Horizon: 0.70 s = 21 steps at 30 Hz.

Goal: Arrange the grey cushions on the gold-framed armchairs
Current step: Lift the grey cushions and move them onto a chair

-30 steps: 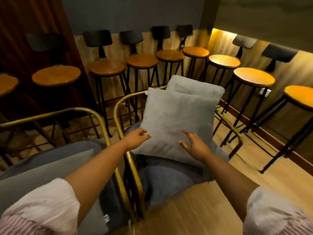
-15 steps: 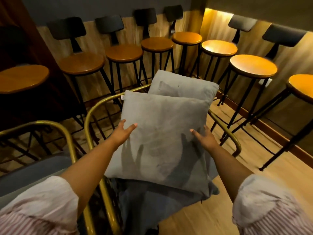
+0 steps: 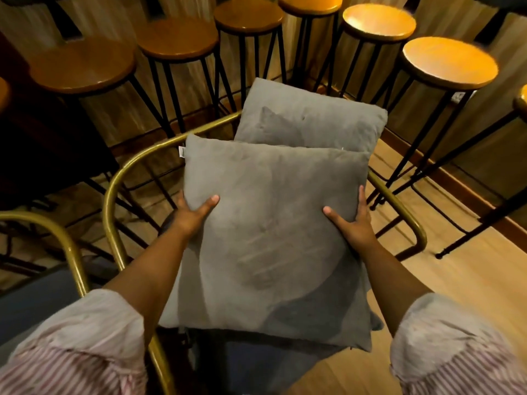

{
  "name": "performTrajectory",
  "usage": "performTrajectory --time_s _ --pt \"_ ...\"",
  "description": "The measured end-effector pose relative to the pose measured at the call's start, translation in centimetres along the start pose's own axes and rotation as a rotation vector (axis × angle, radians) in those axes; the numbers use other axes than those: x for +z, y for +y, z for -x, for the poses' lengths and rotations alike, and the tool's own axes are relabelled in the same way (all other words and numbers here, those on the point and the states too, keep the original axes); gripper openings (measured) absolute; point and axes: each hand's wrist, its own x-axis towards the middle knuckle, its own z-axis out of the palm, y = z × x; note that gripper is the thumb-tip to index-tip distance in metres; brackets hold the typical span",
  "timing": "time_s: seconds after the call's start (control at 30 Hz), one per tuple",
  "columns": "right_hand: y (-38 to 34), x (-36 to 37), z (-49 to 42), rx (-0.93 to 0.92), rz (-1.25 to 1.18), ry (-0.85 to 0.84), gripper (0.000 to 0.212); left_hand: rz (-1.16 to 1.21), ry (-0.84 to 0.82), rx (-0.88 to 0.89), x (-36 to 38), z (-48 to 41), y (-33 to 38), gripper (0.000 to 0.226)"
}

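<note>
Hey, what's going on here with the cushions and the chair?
A person is holding the front grey cushion by its sides, left hand on one edge, right hand on the other, over a gold-framed armchair. A second grey cushion leans at the chair's back. Wooden bar stools line the walls.

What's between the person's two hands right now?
In the head view, the front grey square fabric cushion fills the stretch between the left hand and right hand, each gripping a side edge.
</note>
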Motion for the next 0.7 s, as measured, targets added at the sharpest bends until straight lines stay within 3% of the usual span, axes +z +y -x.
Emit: performTrajectory --time_s 0.13,0.23,0.37,0.47,0.6,0.7 --pt "0.6 -0.3 0.8 0.029 -0.074 -0.04 0.138 0.05 0.034 -0.045 -0.2 0.2 -1.1 0.097" --pt "1.2 -0.5 1.6 0.061 -0.121 -0.058 0.12 0.032 0.038 -0.125 -0.8 0.9 -1.7 0.111" --pt "1.4 -1.0 3.9 0.013 -0.162 -0.046 0.121 0.078 0.064 -0.071 -0.7 2.9 -2.2 0.091" --pt "0.9 -1.8 6.1 -0.041 -0.213 -0.037 0.125 0.082 0.096 0.02 -1.3 5.7 -2.1 0.089" --pt "-0.1 -2.8 8.9 -0.104 -0.243 -0.003 0.098 0.14 0.134 0.092 -3.2 10.3 -1.5 0.091" --pt "-1.3 -3.2 11.6 -0.146 -0.245 -0.022 0.095 0.202 0.189 0.138 -5.2 14.3 -1.3 0.087"
